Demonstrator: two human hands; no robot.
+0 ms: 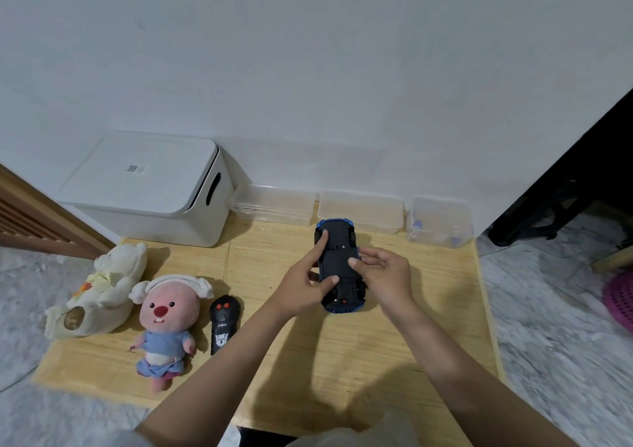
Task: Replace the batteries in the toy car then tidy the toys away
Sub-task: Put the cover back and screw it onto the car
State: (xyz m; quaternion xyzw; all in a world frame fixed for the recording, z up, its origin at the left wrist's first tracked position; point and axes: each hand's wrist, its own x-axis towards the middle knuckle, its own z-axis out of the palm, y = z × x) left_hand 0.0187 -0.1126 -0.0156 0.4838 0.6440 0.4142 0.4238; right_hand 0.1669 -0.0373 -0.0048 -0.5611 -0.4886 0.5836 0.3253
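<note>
The toy car (339, 268) is lying upside down near the back of the wooden tabletop (342, 361), its black underside facing us. We are gripping it with our left hand (305, 289), forefinger stretching up to the front end, thumb pressing the middle. Our right hand (383, 275) is curling round its right edge, thumb on the underside. The remote control (223, 323), a pink plush (168, 323) and a cream plush (102, 289) are lying to the left, a white storage box (150, 189) behind them.

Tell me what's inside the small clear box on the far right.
The clear box holds a few small white items with blue parts, possibly batteries; the frosted walls blur them, so I can't identify them.
</note>
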